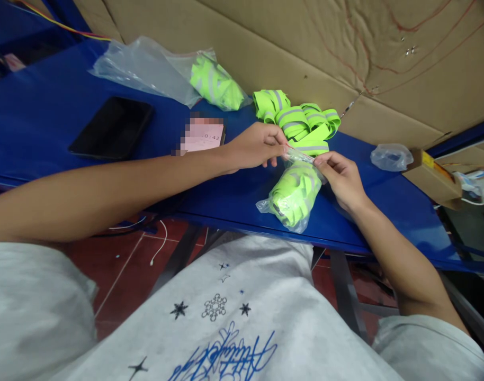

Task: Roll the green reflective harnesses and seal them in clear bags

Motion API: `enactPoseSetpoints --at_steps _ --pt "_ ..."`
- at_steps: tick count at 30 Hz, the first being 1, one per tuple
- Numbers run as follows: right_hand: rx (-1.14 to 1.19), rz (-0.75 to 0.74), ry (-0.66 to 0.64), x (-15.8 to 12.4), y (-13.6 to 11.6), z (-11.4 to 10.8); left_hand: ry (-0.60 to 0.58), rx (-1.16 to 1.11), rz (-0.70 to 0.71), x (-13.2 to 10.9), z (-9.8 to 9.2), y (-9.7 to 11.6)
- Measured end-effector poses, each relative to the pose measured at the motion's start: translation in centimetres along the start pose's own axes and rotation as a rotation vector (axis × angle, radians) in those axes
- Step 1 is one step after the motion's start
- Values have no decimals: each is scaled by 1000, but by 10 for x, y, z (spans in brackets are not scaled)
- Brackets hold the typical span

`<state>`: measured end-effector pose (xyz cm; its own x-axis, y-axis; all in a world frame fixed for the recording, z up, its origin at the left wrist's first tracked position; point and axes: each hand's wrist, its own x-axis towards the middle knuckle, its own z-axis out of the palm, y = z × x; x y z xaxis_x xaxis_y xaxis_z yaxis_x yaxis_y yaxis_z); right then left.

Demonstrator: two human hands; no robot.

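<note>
A clear plastic bag (295,196) packed with neon yellow-green reflective straps lies near the table's front edge. My left hand (266,144) pinches one end of the bag's top edge between thumb and fingers. At the other end of that edge, my right hand (339,174) is closed on the plastic. The bag's top is drawn into a narrow strip between the two hands. Just behind them sits a loose pile of reflective straps (295,119), rolled and folded, with grey stripes.
Farther left on the blue table (35,111) are another bag of straps (216,84), an empty-looking clear bag (146,66), a black tablet-like device (111,127) and a lit phone (204,136). A crumpled plastic bag (391,157) and cardboard box (432,177) stand right. Cardboard (258,47) lines the back.
</note>
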<state>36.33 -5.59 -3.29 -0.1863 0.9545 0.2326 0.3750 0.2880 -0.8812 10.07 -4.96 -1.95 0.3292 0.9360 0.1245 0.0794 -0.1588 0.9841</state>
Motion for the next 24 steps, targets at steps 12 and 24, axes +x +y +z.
enactPoseSetpoints --at_steps 12,24 --pt "-2 -3 -18 4 2 0 -18 -18 0 0 0 0" --pt "52 13 -44 6 3 -3 -39 -40 10 2 -1 -4"
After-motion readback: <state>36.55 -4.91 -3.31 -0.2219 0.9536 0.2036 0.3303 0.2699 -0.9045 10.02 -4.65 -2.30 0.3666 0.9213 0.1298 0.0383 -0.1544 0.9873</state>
